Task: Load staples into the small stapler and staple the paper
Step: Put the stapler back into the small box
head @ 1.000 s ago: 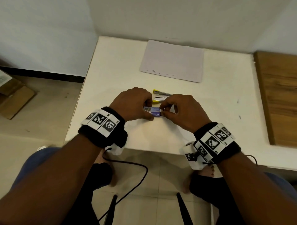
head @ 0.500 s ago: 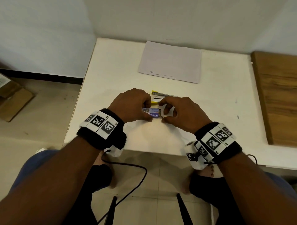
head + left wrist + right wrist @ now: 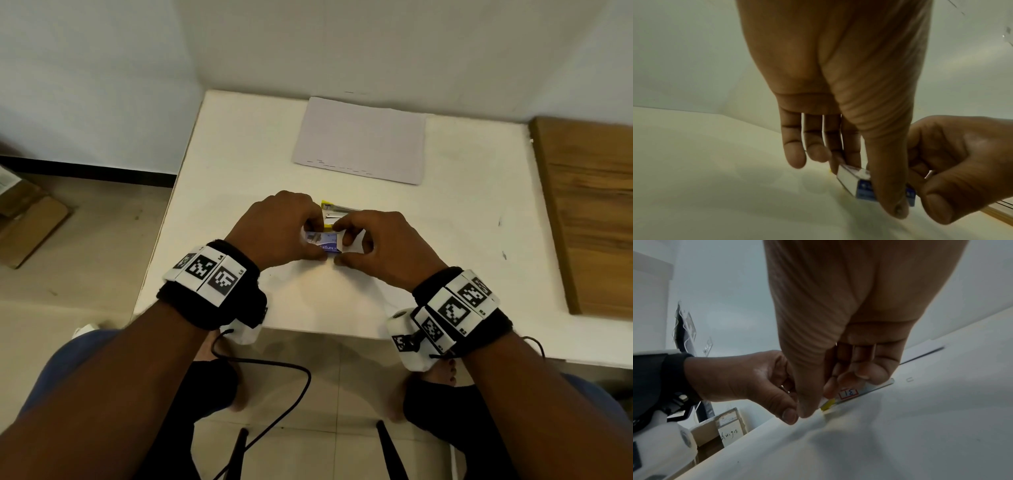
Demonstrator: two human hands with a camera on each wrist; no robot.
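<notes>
Just above the table's near middle, both hands hold a small blue-and-white staple box (image 3: 323, 244). My left hand (image 3: 298, 233) pinches its left end, thumb across the blue face (image 3: 863, 190). My right hand (image 3: 363, 240) pinches a white part (image 3: 352, 245) that sticks out of the box's right end. The yellow small stapler (image 3: 334, 209) lies on the table right behind my fingers, its metal top showing; in the right wrist view its yellow end (image 3: 828, 405) shows past my thumb. The paper (image 3: 359, 140) lies flat at the table's far side.
The white table (image 3: 239, 154) stands in a corner of white walls. A wooden board (image 3: 589, 212) lies along its right side. A cardboard box (image 3: 27, 222) sits on the floor to the left. A black cable (image 3: 274, 373) hangs below my left wrist.
The white part has come further out of the box's right end between my right fingers. Both hands have stayed over the same spot in front of the stapler.
</notes>
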